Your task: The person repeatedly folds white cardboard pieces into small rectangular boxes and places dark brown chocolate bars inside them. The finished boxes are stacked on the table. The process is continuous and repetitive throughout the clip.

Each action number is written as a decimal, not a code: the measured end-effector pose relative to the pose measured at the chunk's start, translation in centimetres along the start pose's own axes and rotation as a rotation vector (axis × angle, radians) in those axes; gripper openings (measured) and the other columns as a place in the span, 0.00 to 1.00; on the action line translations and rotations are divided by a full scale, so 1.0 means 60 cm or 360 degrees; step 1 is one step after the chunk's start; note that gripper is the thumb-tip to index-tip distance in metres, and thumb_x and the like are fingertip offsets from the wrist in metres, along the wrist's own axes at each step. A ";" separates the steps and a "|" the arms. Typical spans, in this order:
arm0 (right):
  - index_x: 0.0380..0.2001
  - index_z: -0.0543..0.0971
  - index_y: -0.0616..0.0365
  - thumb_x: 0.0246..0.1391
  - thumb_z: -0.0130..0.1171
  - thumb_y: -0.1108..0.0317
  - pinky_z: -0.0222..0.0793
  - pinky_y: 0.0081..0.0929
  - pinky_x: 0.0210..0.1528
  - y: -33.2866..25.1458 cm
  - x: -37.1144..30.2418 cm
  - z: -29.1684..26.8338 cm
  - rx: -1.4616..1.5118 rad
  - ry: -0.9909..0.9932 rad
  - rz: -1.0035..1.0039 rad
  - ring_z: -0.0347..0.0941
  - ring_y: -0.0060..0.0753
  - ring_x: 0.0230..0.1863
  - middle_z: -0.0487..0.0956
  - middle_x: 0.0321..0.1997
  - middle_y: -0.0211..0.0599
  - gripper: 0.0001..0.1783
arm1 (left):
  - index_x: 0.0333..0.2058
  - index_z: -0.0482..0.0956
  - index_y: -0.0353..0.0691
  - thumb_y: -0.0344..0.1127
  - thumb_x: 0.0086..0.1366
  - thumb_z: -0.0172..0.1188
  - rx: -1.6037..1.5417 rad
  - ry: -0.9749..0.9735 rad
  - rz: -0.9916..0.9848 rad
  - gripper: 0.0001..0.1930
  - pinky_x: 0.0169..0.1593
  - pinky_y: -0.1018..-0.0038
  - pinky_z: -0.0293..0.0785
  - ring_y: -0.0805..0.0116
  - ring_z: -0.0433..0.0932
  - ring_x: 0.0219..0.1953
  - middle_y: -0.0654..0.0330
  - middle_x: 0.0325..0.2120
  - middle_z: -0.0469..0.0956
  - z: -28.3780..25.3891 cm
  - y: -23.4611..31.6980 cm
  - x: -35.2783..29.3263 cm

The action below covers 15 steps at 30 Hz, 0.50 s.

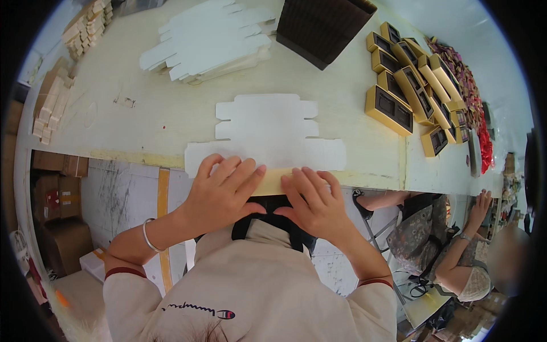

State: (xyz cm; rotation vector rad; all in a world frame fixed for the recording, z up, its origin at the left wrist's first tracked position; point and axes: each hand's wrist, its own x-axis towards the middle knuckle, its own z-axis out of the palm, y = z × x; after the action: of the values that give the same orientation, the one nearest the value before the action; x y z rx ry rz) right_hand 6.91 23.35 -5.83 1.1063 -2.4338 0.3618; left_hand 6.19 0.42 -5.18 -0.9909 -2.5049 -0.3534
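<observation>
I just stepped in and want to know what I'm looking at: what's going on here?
Someone at a table has the left hand and right hand on the near edge of a white card with cut flaps, a yellowish strip showing between them. The card lies mostly flat. Beyond it are a pile of white cards and a dark stack; gold boxes sit to the right. Another person is by the table's right side.

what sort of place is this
Probably a packaging workshop: a flat white card blank lies on the worktable, with a pile of white blanks beyond it and gold boxes to the right.
</observation>
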 end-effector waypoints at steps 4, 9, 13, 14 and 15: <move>0.44 0.77 0.67 0.45 0.59 0.69 0.68 0.34 0.45 0.017 0.003 0.005 -0.0070 0.0005 -0.0118 0.71 0.38 0.45 0.72 0.43 0.41 0.21 | 0.38 0.79 0.39 0.40 0.52 0.65 -0.0080 -0.0025 0.0106 0.16 0.45 0.65 0.67 0.65 0.70 0.39 0.62 0.33 0.71 0.001 -0.014 0.004; 0.34 0.74 0.64 0.38 0.59 0.74 0.67 0.30 0.36 0.016 0.032 -0.003 0.0183 -0.0067 0.0108 0.68 0.38 0.34 0.70 0.33 0.39 0.15 | 0.32 0.81 0.40 0.34 0.50 0.68 -0.0634 0.0015 -0.0110 0.10 0.42 0.66 0.65 0.64 0.71 0.35 0.64 0.26 0.72 0.007 -0.029 0.025; 0.31 0.73 0.64 0.42 0.58 0.78 0.69 0.36 0.33 0.036 0.070 -0.012 0.0352 -0.0534 0.0405 0.73 0.47 0.33 0.74 0.30 0.44 0.09 | 0.28 0.80 0.40 0.32 0.54 0.65 -0.0699 -0.0314 -0.0350 0.05 0.42 0.69 0.61 0.61 0.68 0.32 0.63 0.25 0.69 0.008 -0.055 0.059; 0.32 0.73 0.64 0.43 0.57 0.78 0.69 0.38 0.33 0.046 0.076 -0.009 0.0454 -0.0544 0.0428 0.73 0.48 0.32 0.75 0.29 0.45 0.09 | 0.28 0.80 0.40 0.32 0.54 0.65 -0.0615 -0.0266 -0.0323 0.05 0.42 0.69 0.61 0.61 0.67 0.32 0.63 0.26 0.69 0.007 -0.055 0.064; 0.33 0.73 0.64 0.45 0.56 0.79 0.69 0.40 0.32 0.056 0.080 -0.007 0.0556 -0.0556 0.0452 0.73 0.50 0.31 0.75 0.28 0.46 0.09 | 0.28 0.80 0.39 0.33 0.55 0.65 -0.0536 -0.0219 -0.0297 0.05 0.42 0.68 0.61 0.61 0.67 0.32 0.62 0.27 0.69 0.005 -0.055 0.071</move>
State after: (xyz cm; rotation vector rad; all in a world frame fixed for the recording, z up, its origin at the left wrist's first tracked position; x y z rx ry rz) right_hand 1.66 22.61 -3.32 1.0266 -2.9298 0.7650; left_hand 0.98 0.69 -3.71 -0.9291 -2.7284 -0.8121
